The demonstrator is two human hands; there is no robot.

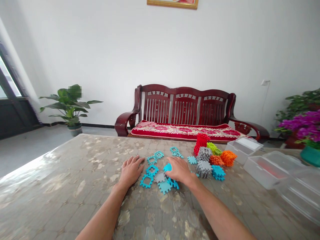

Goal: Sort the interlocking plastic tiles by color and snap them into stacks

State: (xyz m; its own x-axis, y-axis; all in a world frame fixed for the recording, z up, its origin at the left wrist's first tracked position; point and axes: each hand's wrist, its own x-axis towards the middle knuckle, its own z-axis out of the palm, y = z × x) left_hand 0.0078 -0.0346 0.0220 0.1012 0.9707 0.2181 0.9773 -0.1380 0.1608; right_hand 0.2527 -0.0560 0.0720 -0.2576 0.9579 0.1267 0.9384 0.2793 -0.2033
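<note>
My left hand (131,170) lies flat on the table, fingers stretched forward and nothing in them. Just right of it are blue window-frame tiles with toothed edges, such as a four-pane tile (152,170) and an open square tile (146,181). My right hand (179,170) is closed on a blue interlocking tile (167,167), which shows between thumb and fingers; the hand covers part of it. Close below lie a grey tile (160,177) and a pale blue tile (165,187). Beyond the right hand are more blue frame tiles (174,150).
Right of my right hand stand stacked tiles: red (200,144), grey (204,168), orange (228,158), green (214,148) and blue (218,172). Clear plastic boxes (262,175) occupy the table's right side. A wooden bench (185,106) stands beyond the patterned tablecloth (82,183).
</note>
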